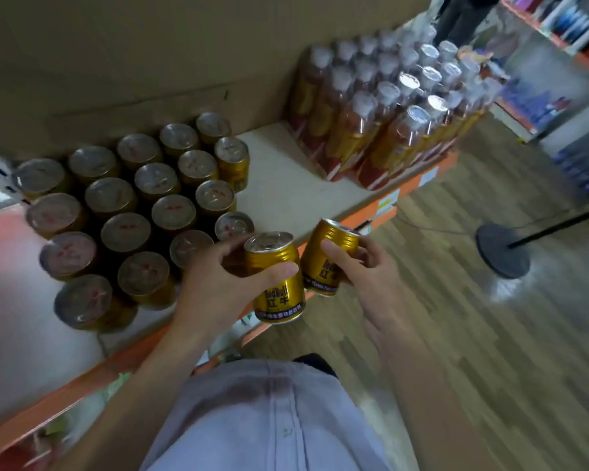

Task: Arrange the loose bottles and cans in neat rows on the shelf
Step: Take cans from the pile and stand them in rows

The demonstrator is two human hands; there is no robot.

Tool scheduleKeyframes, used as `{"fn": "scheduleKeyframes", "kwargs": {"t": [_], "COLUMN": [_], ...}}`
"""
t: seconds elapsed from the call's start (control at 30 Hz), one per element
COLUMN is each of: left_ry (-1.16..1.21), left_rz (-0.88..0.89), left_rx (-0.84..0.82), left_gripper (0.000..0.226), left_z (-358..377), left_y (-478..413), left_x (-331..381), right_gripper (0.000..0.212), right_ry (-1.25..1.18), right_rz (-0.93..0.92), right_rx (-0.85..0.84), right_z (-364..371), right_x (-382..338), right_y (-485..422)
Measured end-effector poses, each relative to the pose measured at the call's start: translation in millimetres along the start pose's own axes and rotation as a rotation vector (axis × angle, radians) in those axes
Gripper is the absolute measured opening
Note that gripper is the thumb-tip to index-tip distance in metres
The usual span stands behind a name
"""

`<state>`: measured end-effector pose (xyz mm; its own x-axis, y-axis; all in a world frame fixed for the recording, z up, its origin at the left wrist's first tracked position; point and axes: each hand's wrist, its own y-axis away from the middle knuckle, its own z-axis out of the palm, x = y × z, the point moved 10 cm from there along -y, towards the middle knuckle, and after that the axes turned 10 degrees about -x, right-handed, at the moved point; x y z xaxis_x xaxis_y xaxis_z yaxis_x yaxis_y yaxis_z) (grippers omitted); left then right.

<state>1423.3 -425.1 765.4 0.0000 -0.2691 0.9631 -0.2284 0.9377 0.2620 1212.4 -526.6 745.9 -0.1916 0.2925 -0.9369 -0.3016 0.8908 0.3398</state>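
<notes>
Gold energy-drink cans filled both hands at the centre of the frame, held in the air over the orange front edge of the shelf [286,185]. The left hand [215,283] wrapped one can [276,277], thumb laid across its label and fingers curled round the far side. The right hand [371,277] gripped a second can [327,256] the same way, thumb pressed to its face.

The left can stood close to upright, its pull-tab top facing up and its long axis nearly vertical in the frame. The right can leaned, its top aimed at the upper right and its long axis running diagonally from lower left. Whether the two touched could not be told.

A block of standing cans [126,212] filled the shelf at left, wrapped bottles [388,107] at upper right, with bare board between. The likely hazards: the left can could clip the nearest standing can and topple its row, and the leaning can, held beyond the shelf edge, could slip and drop to the wood floor [456,334].
</notes>
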Motion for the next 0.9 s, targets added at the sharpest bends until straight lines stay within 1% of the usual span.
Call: {"fn": "scheduleKeyframes", "kwargs": {"t": [0.03,0.07,0.17,0.27,0.4,0.5,0.57,0.67,0.8,0.9], "left_ry": [-0.001,-0.003,0.038,0.076,0.108,0.120,0.128,0.099,0.082,0.103], "left_rz": [0.003,0.003,-0.001,-0.040,-0.078,-0.102,-0.117,-0.114,-0.125,-0.124], "left_rx": [0.034,0.068,0.168,0.285,0.415,0.501,0.524,0.549,0.696,0.754], "left_gripper": [0.062,0.062,0.045,0.050,0.050,0.056,0.054,0.044,0.051,0.046], "left_z": [-6.1,-12.4,-28.9,-42.6,-49.6,-47.4,-41.7,-34.1,-32.2,-25.9], "left_y": [-2.6,-4.6,-8.7,-12.3,-15.9,-15.8,-15.6,-14.8,-5.2,-4.1], "left_x": [3.3,6.3,11.3,9.2,1.5,-1.1,2.2,9.0,10.5,11.5], "right_gripper": [0.054,0.051,0.041,0.046,0.055,0.062,0.064,0.067,0.066,0.068], "right_ry": [0.022,0.040,0.121,0.196,0.226,0.225,0.219,0.269,0.346,0.380], "right_rz": [-0.020,-0.040,-0.107,-0.188,-0.317,-0.377,-0.358,-0.320,-0.334,-0.343], "right_rx": [-0.032,-0.066,-0.160,-0.249,-0.411,-0.521,-0.566,-0.592,-0.605,-0.637], "right_z": [7.0,14.1,40.6,64.7,95.6,113.4,122.2,132.3,138.1,141.6], "right_x": [-9.8,-19.3,-46.8,-68.1,-81.4,-77.0,-64.5,-41.8,-16.6,-13.9], "right_y": [-9.9,-20.2,-49.9,-77.9,-113.3,-139.8,-158.7,-173.8,-176.5,-179.3]}}
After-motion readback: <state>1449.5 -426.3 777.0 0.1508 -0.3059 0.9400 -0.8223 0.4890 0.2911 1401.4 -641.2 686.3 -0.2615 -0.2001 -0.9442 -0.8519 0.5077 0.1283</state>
